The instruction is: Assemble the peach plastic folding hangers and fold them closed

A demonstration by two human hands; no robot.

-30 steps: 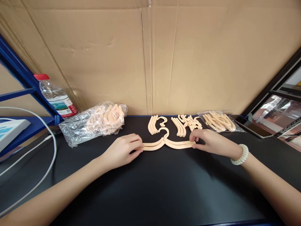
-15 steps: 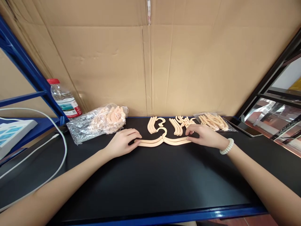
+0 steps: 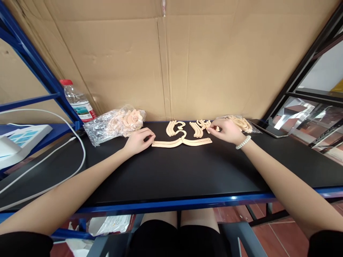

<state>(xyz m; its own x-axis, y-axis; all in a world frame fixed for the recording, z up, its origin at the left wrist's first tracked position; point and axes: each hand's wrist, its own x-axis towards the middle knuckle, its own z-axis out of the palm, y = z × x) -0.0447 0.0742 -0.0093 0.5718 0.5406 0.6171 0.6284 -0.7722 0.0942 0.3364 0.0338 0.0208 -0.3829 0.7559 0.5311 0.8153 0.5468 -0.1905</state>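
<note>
A pale wooden hanger (image 3: 171,144), made of a curved hook and paired arms, lies flat on the black table. My left hand (image 3: 139,141) is at its left end, thumb and forefinger pinched together at the tip. The right end of the hanger is bare. My right hand (image 3: 225,130) is over a pile of short wooden pieces (image 3: 204,124), fingers curled down among them; whatever lies between the fingertips is hidden. Curved wooden strips (image 3: 196,130) lie left of that pile. More strips (image 3: 170,128) and a loose hook (image 3: 181,125) lie behind the hanger.
A clear bag of wooden parts (image 3: 118,123) lies at the back left, near a water bottle (image 3: 80,106). Another bag (image 3: 241,123) and a phone (image 3: 268,128) lie behind my right hand. A white cable (image 3: 83,150) loops across the left side. Cardboard (image 3: 128,64) stands behind.
My right hand has let go of the hanger's right end and moved back to the pile of short pieces. My left hand stays at the left end. The view has tilted down.
</note>
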